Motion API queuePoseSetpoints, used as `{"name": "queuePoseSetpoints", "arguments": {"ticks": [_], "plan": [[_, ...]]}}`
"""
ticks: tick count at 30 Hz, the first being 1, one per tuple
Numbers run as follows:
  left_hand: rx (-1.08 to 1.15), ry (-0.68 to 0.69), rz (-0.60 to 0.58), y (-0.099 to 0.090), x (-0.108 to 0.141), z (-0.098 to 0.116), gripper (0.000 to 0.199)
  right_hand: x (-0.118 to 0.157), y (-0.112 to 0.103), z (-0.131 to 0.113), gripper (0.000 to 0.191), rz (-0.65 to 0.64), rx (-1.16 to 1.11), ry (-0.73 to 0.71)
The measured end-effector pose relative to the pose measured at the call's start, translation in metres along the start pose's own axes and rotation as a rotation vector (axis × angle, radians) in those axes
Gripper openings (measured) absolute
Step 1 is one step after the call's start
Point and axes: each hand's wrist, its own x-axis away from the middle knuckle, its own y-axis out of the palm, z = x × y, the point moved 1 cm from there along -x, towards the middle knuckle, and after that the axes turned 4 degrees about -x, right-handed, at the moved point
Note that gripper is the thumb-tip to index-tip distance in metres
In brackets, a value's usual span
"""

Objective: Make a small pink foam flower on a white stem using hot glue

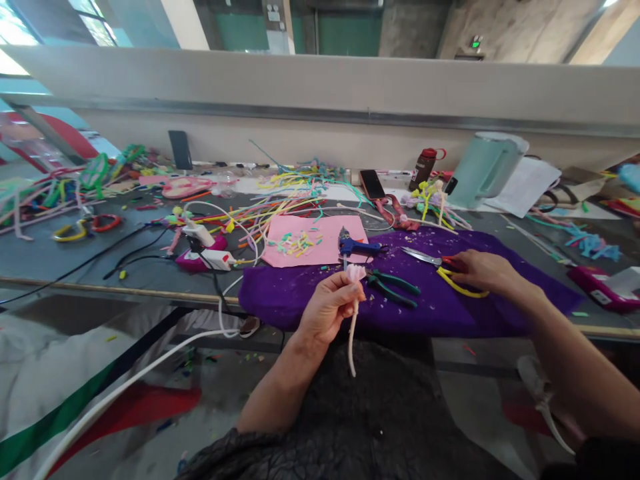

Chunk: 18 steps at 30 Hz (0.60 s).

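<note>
My left hand (330, 303) is closed, pinching a small pale pink fuzzy flower (356, 272) by its base. Its whitish stem (353, 343) hangs below my fingers. Over the purple cloth (310, 300), my right hand (483, 270) has its fingers around the red handle of a pair of scissors (423, 256), whose blades point left. A curved yellow strip (463, 287) lies just under that hand; I cannot tell whether it is the other handle. Dark green-handled pliers (395, 287) rest between the hands. Behind the flower is a blue glue gun (360, 247).
Pink sheet (280, 230) with cut scraps lies beyond my left hand. Coloured fuzzy stems (295, 187), a phone (371, 183), a brown bottle (423, 168) and a mint pitcher (483, 170) line the back. Power strips (205, 259) and cables sit left; another pair of scissors (90, 223) too.
</note>
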Motion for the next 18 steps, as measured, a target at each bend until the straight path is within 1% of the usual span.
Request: {"name": "queuePoseSetpoints", "arguments": {"ticks": [2, 3, 4, 5, 7, 8, 11, 12, 14, 15, 16, 18], "plan": [[0.017, 0.001, 0.010, 0.000, -0.001, 0.000, 0.020, 0.011, -0.005, -0.008, 0.041, 0.009, 0.082, -0.015], [0.025, 0.002, 0.016, 0.000, -0.001, 0.000, 0.021, 0.017, -0.009, -0.014, 0.041, 0.054, 0.094, -0.015], [0.032, 0.004, 0.024, 0.000, -0.001, 0.000, 0.021, 0.023, -0.014, -0.021, 0.040, 0.136, 0.069, -0.016], [0.038, 0.007, 0.029, 0.000, -0.002, -0.001, 0.021, 0.029, -0.018, -0.031, 0.037, 0.189, 0.002, -0.037], [0.050, 0.016, 0.037, 0.000, -0.003, -0.002, 0.019, 0.042, -0.025, -0.057, 0.030, 0.271, -0.242, -0.111], [0.058, 0.017, 0.041, 0.001, -0.004, -0.003, 0.019, 0.048, -0.026, -0.073, 0.026, 0.289, -0.389, -0.157], [0.076, 0.009, 0.067, 0.003, -0.004, -0.005, 0.020, 0.062, -0.022, -0.134, 0.015, 0.263, -0.829, -0.274], [0.072, 0.006, 0.075, 0.003, -0.003, -0.005, 0.020, 0.065, -0.018, -0.155, 0.013, 0.237, -0.966, -0.290], [0.060, 0.002, 0.087, 0.004, -0.001, -0.005, 0.021, 0.069, -0.009, -0.192, 0.014, 0.191, -1.215, -0.275], [0.060, 0.000, 0.092, 0.003, 0.000, -0.004, 0.022, 0.069, -0.005, -0.207, 0.016, 0.165, -1.308, -0.287], [0.067, 0.001, 0.098, 0.003, 0.001, -0.003, 0.022, 0.069, -0.001, -0.218, 0.017, 0.186, -1.369, -0.269], [0.097, 0.022, 0.112, 0.003, 0.002, -0.002, 0.022, 0.067, 0.002, -0.232, 0.015, 0.203, -1.415, -0.249]]}}
